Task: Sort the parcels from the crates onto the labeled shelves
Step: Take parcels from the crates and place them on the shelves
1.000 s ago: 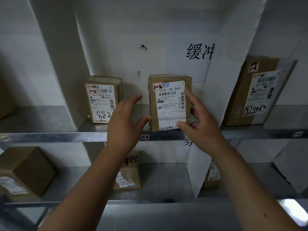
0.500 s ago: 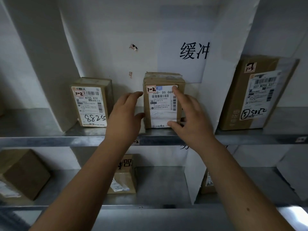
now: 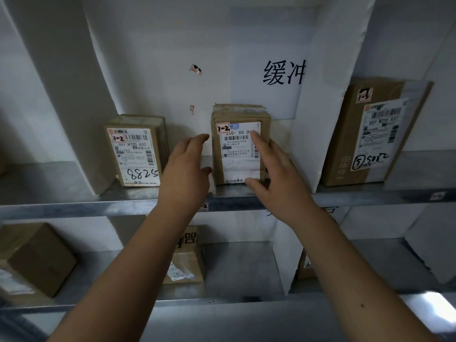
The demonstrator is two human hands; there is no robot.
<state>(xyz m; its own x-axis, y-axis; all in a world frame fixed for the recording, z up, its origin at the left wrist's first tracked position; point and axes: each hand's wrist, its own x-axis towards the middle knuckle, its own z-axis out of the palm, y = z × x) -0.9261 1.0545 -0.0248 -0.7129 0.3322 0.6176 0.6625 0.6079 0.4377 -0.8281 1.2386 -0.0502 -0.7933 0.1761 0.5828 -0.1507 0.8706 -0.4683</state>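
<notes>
A small brown parcel [image 3: 238, 154] with a white label marked 1-2 stands upright on the metal shelf [image 3: 98, 204], in the middle bay. My right hand [image 3: 276, 176] lies against its front right side, forefinger on the label's top corner and thumb at its bottom edge. To the parcel's left my left hand [image 3: 187, 172] is held with straight fingers, its thumb tip close to the parcel's lower left edge. A second 1-2 parcel [image 3: 137, 151], with 8825 written on it, stands further left in the same bay.
White dividers [image 3: 330, 99] split the shelf into bays. In the right bay a taller parcel [image 3: 375, 134] marked 1-3 leans back. The lower shelf [image 3: 241, 267] carries a box at the left [image 3: 34, 257], one in the middle [image 3: 188, 255] and one partly hidden behind a divider.
The middle parcel has gone deeper onto the shelf. My right hand's grip has loosened to a touch on its front, and my left hand has drawn slightly away from its side.
</notes>
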